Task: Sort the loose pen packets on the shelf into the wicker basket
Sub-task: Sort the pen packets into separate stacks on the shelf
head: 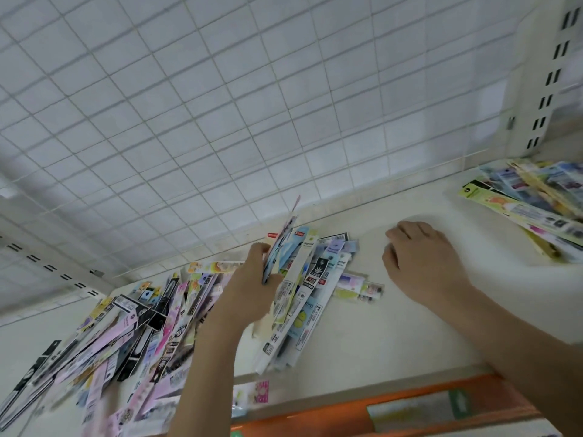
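Currently a small bunch of pen packets [282, 247] is being gripped upright in the left hand [252, 280], thumb and fingers closed round its lower end, its long axis being tilted up toward the wire grid back panel [220, 105]. Beside it the right hand [419, 263] is being rested palm-down on the bare white shelf [394, 326], fingers loosely curled and holding nothing. Directly under the left hand a fanned heap of packets [303, 298] is lying lengthwise front to back; a larger pile [126, 335] is spreading leftward, another stack [542, 203] well off to the right. No wicker basket is being shown, so its direction cannot be told; the left hand is judged nearer the loose packets
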Motion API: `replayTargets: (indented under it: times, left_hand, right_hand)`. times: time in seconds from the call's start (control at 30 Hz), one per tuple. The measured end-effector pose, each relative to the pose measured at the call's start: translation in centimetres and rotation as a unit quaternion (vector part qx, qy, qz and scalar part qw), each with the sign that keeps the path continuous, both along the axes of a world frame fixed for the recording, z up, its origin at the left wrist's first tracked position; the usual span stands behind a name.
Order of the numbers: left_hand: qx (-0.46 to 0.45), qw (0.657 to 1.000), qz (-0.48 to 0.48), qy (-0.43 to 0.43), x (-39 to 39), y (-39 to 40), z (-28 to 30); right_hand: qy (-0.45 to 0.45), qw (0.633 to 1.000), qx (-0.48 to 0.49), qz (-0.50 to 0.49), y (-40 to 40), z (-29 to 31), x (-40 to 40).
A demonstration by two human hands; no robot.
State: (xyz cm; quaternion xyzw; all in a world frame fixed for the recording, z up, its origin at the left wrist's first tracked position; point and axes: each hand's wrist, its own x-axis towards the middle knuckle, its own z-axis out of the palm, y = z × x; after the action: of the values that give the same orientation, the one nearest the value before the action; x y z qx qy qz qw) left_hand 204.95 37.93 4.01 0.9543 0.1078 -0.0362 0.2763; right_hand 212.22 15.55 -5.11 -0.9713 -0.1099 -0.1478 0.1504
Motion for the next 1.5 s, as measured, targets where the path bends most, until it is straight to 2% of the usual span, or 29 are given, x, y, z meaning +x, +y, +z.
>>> replayTargets:
  times: [0.07, 0.27, 0.47, 0.57, 0.73, 0.9, 1.1, 1.23, 1.4, 1.5]
  left_hand:
    - [-0.003, 1.000, 0.003, 0.008, 0.1, -0.4, -0.6]
    - [0.082, 0.995, 0.035, -0.042, 0.5, -1.5, -1.1]
    - [0.081, 0.992, 0.088, 0.046, 1.1, -1.5, -2.3]
    - [0.099, 0.989, 0.095, 0.057, 1.3, -1.5, -2.8]
    - [0.127, 0.987, 0.097, 0.033, 1.2, -1.3, -2.4]
    - [0.150, 0.980, 0.120, -0.049, 0.7, -0.8, -1.3]
    - [0.106, 0.981, 0.110, -0.119, 0.0, -0.9, -0.9]
    - [0.017, 0.983, 0.123, -0.134, -0.1, -1.3, -1.5]
    - [0.062, 0.987, 0.140, -0.050, 1.4, -1.9, -2.8]
    - [0.110, 0.988, 0.106, 0.023, 2.3, -2.3, -3.1]
  right_hand:
    - [0.007, 1.000, -0.002, 0.005, 0.0, 0.0, 0.0]
    - [-0.002, 1.000, -0.001, 0.003, 0.1, -0.2, 0.0]
    - [0.017, 1.000, -0.025, 0.001, 0.1, 0.3, -0.2]
    - [0.014, 0.999, -0.038, -0.010, 0.1, 0.2, -0.1]
    - [0.006, 0.999, -0.038, -0.002, 0.0, 0.1, -0.2]
    - [0.006, 1.000, -0.030, 0.004, 0.1, 0.2, -0.3]
    - [-0.026, 0.999, -0.019, -0.004, 0.5, 0.1, -0.6]
    - [-0.026, 0.999, -0.025, 0.000, 0.5, 0.1, -0.6]
    - [-0.033, 0.999, -0.037, -0.011, 0.4, 0.0, -0.4]
    - [-0.025, 0.999, -0.037, -0.002, 0.3, -0.2, -0.2]
